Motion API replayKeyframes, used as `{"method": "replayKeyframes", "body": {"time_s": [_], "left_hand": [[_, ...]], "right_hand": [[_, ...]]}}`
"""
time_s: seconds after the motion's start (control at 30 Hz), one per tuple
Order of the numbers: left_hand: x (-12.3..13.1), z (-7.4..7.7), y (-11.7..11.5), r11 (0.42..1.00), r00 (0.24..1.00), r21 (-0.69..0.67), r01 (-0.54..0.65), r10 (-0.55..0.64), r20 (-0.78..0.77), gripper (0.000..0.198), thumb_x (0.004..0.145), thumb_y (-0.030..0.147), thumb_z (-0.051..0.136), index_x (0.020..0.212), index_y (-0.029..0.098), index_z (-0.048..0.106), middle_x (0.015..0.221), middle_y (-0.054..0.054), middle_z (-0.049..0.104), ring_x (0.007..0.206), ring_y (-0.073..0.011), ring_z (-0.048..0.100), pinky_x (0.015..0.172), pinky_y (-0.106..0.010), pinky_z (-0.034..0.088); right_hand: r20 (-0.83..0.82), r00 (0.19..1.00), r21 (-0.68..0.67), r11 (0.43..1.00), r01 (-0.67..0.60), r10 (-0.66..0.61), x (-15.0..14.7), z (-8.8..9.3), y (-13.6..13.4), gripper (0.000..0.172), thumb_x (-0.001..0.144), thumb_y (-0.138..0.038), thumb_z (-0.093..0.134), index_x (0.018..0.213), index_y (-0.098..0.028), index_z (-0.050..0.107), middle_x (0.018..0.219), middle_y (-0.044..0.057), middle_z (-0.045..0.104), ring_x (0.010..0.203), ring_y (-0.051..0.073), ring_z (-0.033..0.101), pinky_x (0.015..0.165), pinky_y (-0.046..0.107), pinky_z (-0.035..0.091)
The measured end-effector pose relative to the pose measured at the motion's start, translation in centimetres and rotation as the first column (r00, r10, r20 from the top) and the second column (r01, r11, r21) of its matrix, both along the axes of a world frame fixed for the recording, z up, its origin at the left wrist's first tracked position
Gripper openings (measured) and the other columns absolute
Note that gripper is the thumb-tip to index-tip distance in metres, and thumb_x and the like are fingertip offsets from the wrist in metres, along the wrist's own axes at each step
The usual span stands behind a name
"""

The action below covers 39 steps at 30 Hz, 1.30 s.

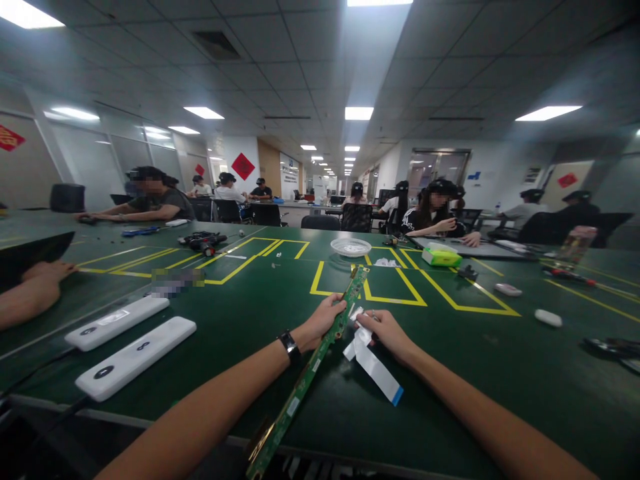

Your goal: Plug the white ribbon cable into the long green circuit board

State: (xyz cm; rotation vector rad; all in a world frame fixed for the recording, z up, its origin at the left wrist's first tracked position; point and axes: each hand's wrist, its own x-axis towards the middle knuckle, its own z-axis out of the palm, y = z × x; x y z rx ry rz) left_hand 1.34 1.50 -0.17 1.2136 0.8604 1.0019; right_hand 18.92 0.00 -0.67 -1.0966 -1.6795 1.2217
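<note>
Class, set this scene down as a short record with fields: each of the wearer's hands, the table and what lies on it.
Left hand: gripping a long green circuit board
Right hand: holding a white ribbon cable with a blue end
Table: green, marked with yellow tape
Beyond the board: round pale bowl
Left side: two white corded bars

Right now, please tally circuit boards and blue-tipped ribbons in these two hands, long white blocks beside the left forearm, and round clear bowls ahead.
Long green circuit board: 1
Flat white blue-tipped ribbon: 1
Long white plastic blocks: 2
Round clear plastic bowl: 1
Total: 5
</note>
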Motion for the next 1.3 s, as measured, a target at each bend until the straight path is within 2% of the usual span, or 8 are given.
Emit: {"method": "replayKeyframes", "body": {"time_s": [0.23, 0.4, 0.67, 0.83, 1.0, 1.3], "left_hand": [[0.2, 0.2, -0.2, 1.000, 1.000, -0.005, -0.010, 0.010, 0.017, 0.022, 0.087, 0.033, 0.052, 0.102, 0.018, 0.048, 0.060, 0.006, 0.054, 0.037, -0.0053, 0.047, 0.034, -0.013, 0.039], [0.6, 0.3, -0.6, 1.000, 0.996, -0.015, 0.011, -0.010, 0.089, 0.018, 0.088, 0.028, 0.052, 0.101, 0.018, 0.047, 0.070, 0.001, 0.060, 0.049, -0.0085, 0.058, 0.043, -0.016, 0.047], [0.6, 1.0, -1.3, 1.000, 0.997, 0.001, -0.028, 0.028, 0.078, 0.016, 0.089, 0.029, 0.050, 0.101, 0.019, 0.048, 0.061, 0.004, 0.058, 0.037, -0.0064, 0.050, 0.038, -0.016, 0.044], [0.5, 0.3, -0.8, 0.999, 0.999, 0.029, -0.018, 0.017, 0.046, 0.020, 0.088, 0.033, 0.050, 0.102, 0.020, 0.047, 0.059, 0.005, 0.056, 0.036, -0.0064, 0.047, 0.034, -0.015, 0.040], [0.4, -0.4, -0.4, 0.999, 0.999, 0.048, -0.017, 0.016, 0.039, 0.022, 0.087, 0.036, 0.050, 0.102, 0.020, 0.047, 0.059, 0.005, 0.055, 0.037, -0.0070, 0.048, 0.033, -0.015, 0.039], [0.5, 0.1, -0.8, 0.999, 0.998, 0.031, -0.023, 0.021, 0.053, 0.023, 0.087, 0.035, 0.052, 0.103, 0.019, 0.047, 0.061, 0.004, 0.057, 0.039, -0.0066, 0.050, 0.035, -0.014, 0.040]], "right_hand": [[-0.018, 1.000, 0.022, 0.999, -0.025, 0.026, 0.2, -0.5, 0.1, 0.040, 0.082, -0.051, 0.055, 0.074, -0.012, 0.064, 0.054, -0.002, 0.054, 0.047, 0.008, 0.045, 0.046, 0.020, 0.032], [-0.018, 1.000, 0.027, 0.999, -0.026, 0.026, 0.1, -0.4, 0.1, 0.040, 0.083, -0.050, 0.055, 0.073, -0.013, 0.064, 0.052, -0.002, 0.053, 0.047, 0.008, 0.045, 0.047, 0.020, 0.032], [-0.063, 0.998, 0.001, 1.000, 0.002, -0.002, 0.1, -0.5, 0.3, 0.039, 0.078, -0.050, 0.060, 0.068, -0.013, 0.062, 0.052, -0.002, 0.053, 0.045, 0.008, 0.044, 0.046, 0.020, 0.033], [-0.067, 0.998, 0.010, 1.000, -0.004, 0.005, 0.1, -0.6, 0.3, 0.039, 0.079, -0.050, 0.059, 0.068, -0.013, 0.063, 0.051, -0.002, 0.054, 0.045, 0.008, 0.044, 0.046, 0.021, 0.031], [-0.083, 0.996, 0.010, 1.000, -0.013, 0.013, 0.0, -0.5, 0.2, 0.039, 0.080, -0.050, 0.058, 0.069, -0.012, 0.063, 0.052, -0.002, 0.054, 0.046, 0.008, 0.044, 0.046, 0.021, 0.031], [-0.078, 0.997, 0.010, 1.000, -0.017, 0.017, 0.1, -0.5, 0.2, 0.039, 0.080, -0.050, 0.058, 0.070, -0.013, 0.063, 0.053, -0.002, 0.053, 0.047, 0.009, 0.045, 0.047, 0.021, 0.032]]}}
